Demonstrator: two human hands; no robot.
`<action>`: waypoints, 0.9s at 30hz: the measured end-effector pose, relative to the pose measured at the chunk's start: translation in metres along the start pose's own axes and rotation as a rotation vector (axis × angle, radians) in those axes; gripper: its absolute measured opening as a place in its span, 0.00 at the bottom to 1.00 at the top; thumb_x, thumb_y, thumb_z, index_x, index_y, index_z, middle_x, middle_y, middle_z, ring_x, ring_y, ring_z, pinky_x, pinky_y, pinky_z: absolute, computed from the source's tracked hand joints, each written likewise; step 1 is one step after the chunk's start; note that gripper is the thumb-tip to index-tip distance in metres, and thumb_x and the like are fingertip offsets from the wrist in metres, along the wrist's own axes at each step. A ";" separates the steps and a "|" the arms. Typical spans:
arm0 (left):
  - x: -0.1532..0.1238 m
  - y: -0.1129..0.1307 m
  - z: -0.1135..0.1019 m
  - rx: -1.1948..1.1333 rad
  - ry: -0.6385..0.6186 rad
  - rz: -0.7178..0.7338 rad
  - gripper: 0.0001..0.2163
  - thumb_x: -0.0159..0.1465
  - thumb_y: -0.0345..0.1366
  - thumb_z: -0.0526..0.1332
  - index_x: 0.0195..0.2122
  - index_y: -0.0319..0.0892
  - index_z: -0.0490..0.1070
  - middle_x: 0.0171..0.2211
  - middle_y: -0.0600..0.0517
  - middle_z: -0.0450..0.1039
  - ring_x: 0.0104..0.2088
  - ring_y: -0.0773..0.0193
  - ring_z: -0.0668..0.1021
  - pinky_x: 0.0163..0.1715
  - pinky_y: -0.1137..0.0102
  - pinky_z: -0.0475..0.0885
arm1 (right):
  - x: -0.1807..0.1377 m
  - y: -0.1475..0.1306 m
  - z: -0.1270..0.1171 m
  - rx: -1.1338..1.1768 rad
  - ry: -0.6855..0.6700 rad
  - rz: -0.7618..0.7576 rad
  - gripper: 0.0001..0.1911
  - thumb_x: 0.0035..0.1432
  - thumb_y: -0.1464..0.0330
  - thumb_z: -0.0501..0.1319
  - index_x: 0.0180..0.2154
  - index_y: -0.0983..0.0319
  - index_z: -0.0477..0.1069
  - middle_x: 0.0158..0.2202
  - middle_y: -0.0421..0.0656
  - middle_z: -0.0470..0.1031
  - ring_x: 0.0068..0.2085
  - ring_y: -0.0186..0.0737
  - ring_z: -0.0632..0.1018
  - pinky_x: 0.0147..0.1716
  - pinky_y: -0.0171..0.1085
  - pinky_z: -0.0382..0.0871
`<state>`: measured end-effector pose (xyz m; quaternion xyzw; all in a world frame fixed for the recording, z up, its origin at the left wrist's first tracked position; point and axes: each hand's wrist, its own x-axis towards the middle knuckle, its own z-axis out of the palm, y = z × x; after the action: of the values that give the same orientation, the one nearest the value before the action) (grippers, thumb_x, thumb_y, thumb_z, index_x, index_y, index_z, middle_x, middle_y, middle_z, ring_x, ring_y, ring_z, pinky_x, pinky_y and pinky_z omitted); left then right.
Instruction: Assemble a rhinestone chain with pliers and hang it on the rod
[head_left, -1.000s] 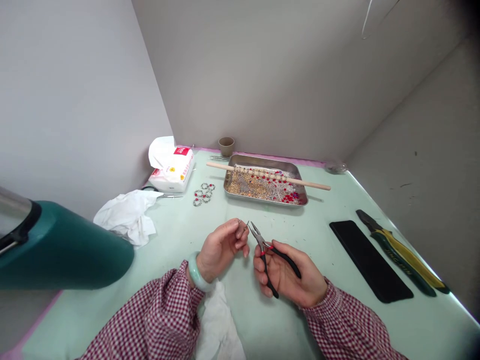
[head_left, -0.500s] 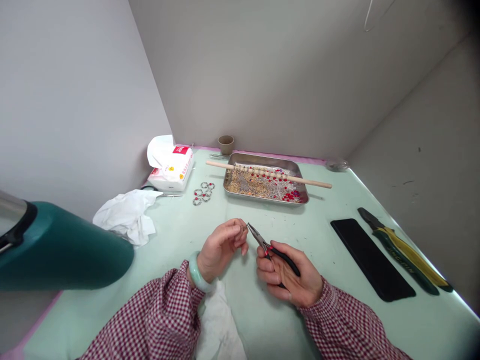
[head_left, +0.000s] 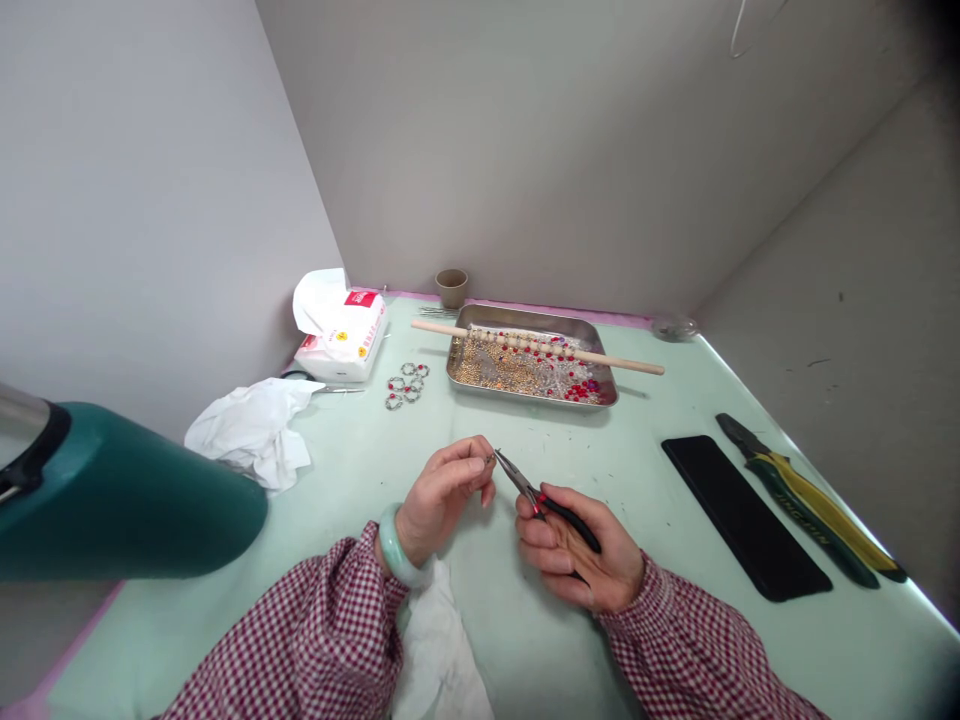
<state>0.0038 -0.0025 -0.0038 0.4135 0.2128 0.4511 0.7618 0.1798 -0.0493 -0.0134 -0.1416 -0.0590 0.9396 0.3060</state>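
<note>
The tapered steel pliers (head_left: 523, 483) had closed since a second earlier, the right hand (head_left: 589, 560) curled round their black handles (head_left: 576, 522). The left hand (head_left: 444, 492) pinched a tiny wiry piece (head_left: 491, 457) at their tips, above the pale-green tabletop (head_left: 345, 490).

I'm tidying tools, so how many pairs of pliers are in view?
2: black-handled pliers in the right hand, and yellow-green pliers lying right of the black pad.

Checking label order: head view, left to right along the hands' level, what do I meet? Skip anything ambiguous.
Bottle → crumpled tissue → left hand → right hand, holding pliers → black slab → cutters.
</note>
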 end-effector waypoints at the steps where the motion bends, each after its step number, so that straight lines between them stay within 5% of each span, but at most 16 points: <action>1: 0.000 0.000 0.000 0.000 -0.002 0.000 0.11 0.56 0.35 0.57 0.20 0.39 0.59 0.22 0.55 0.54 0.24 0.69 0.62 0.24 0.71 0.62 | 0.000 0.000 0.000 0.002 -0.001 -0.001 0.13 0.58 0.63 0.55 0.37 0.68 0.67 0.24 0.38 0.65 0.21 0.29 0.67 0.10 0.27 0.55; 11: 0.001 -0.007 -0.001 0.163 0.048 -0.029 0.10 0.62 0.39 0.57 0.29 0.38 0.66 0.25 0.55 0.62 0.22 0.73 0.63 0.24 0.73 0.66 | -0.001 -0.001 0.005 -0.054 0.087 -0.157 0.12 0.58 0.64 0.55 0.37 0.68 0.69 0.23 0.37 0.64 0.20 0.27 0.65 0.10 0.25 0.56; 27: 0.002 -0.007 -0.001 0.142 0.070 -0.099 0.12 0.62 0.39 0.57 0.25 0.38 0.62 0.21 0.57 0.57 0.20 0.74 0.60 0.21 0.74 0.64 | 0.003 0.008 0.018 -0.584 0.352 -0.397 0.14 0.61 0.63 0.50 0.34 0.66 0.67 0.25 0.43 0.68 0.22 0.34 0.69 0.13 0.30 0.62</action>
<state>0.0076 -0.0016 -0.0098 0.4393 0.2911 0.4110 0.7439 0.1674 -0.0543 0.0010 -0.3675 -0.2966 0.7671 0.4341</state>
